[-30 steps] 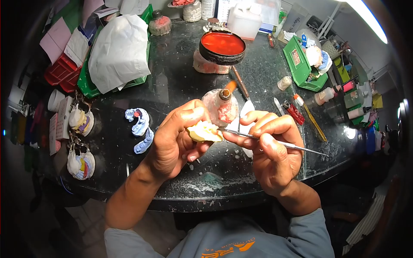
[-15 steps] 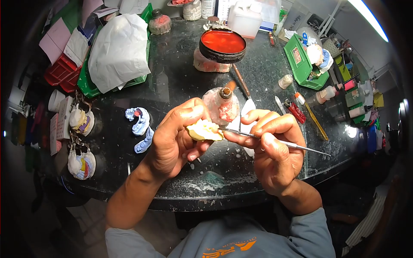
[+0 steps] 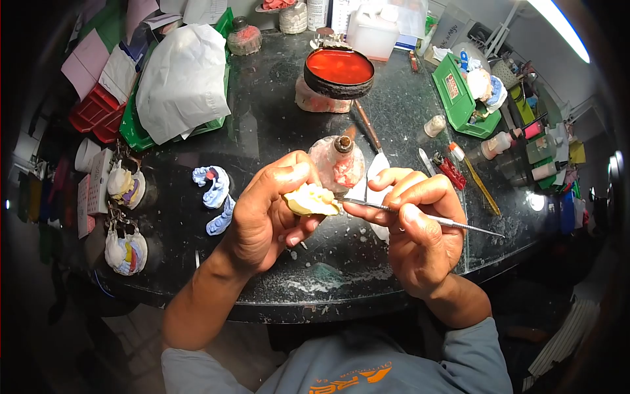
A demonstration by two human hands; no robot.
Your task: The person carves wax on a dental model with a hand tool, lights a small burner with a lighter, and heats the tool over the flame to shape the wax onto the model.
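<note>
Pale yellow and shaped like a dental cast, a dental model (image 3: 311, 199) is pinched between the thumb and fingers of my left hand (image 3: 268, 207). My right hand (image 3: 426, 230) grips a thin metal dental carver (image 3: 453, 224) like a pen. The carver's left tip is at the model's right edge; whether it touches I cannot tell. Its hooked other end points right, past my palm. Just behind the model stands a glass spirit burner (image 3: 338, 161) with a small orange flame at its wick. A white-bladed spatula (image 3: 379, 167) lies partly behind my right fingers.
A black pan of red wax (image 3: 339, 65) stands on a pinkish base at the back. Blue dental casts (image 3: 213, 190) and articulated models (image 3: 126, 253) sit to the left. Green bins (image 3: 459, 98), a yellow-handled brush (image 3: 482, 187) and a red-handled knife (image 3: 451, 172) are around the edges.
The yellow model has tilted very slightly in my left hand, and the carver tip has shifted a little at its edge. Both grips stay the same.
</note>
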